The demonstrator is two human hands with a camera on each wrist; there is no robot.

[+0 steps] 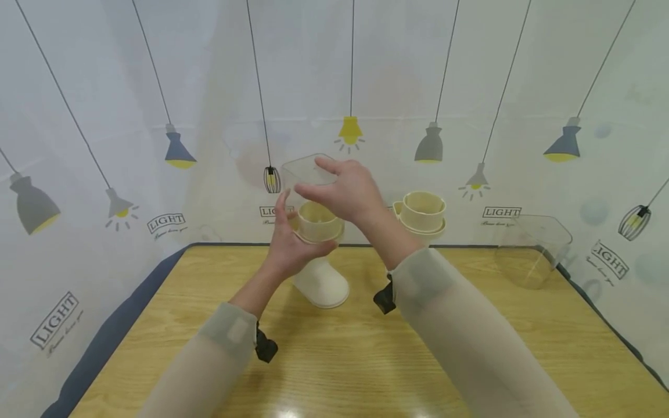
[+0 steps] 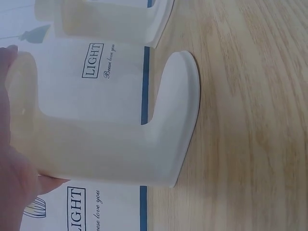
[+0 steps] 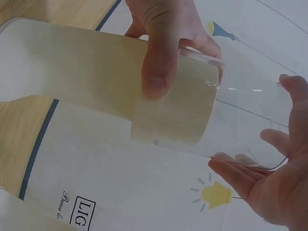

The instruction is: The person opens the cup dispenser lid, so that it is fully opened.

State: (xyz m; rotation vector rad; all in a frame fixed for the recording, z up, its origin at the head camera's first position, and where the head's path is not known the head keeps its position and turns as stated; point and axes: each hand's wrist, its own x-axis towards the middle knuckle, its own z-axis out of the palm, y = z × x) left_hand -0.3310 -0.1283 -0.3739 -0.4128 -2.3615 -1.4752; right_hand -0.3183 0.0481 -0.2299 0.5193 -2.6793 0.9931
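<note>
A cream stand (image 1: 324, 284) with a long foot and a round collar on top stands on the table. My left hand (image 1: 292, 247) grips it just below and around the collar; its thumb lies across the collar in the right wrist view. Over the collar sits a clear plastic container (image 3: 245, 106), its lower end overlapping the cream rim. My right hand (image 1: 350, 188) holds the container's upper end between thumb and fingers. In the left wrist view, the stand's foot (image 2: 175, 91) rests flat on the wood.
A second cream stand (image 1: 423, 212) with a similar collar stands to the right, partly behind my right forearm. Another clear container (image 1: 533, 249) is at the table's far right. Behind the wooden table (image 1: 334, 360) hangs a white cloth (image 1: 313, 69) printed with lamps.
</note>
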